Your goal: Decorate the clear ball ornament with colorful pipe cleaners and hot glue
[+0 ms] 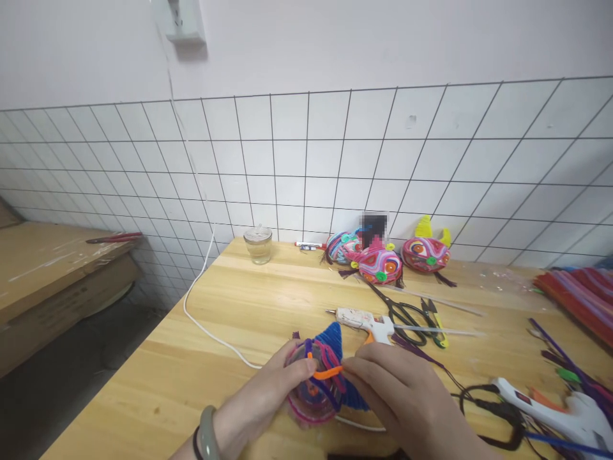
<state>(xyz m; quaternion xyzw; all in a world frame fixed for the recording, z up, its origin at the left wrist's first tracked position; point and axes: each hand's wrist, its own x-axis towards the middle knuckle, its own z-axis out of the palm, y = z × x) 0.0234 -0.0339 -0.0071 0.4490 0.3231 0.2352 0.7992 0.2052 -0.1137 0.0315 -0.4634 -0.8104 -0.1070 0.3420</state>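
Low in the middle of the head view is a round craft piece (313,412), wrapped in pink and purple fuzzy strips, with pointed blue parts (329,338) at its side. My left hand (275,377) grips it from the left, thumb pressed on its upper face. Across that face runs a bent orange pipe cleaner (328,372). Its right end is pinched between the fingertips of my right hand (402,383). The craft's underside is hidden by my left fingers.
Beyond my hands lie a white glue gun (357,317), black scissors (407,322) and yellow-handled snips (437,324). A second glue gun (555,409) lies right. Decorated round crafts (380,265), a marker (310,245) and a glass (258,247) line the back. A white cable (191,316) crosses the left edge.
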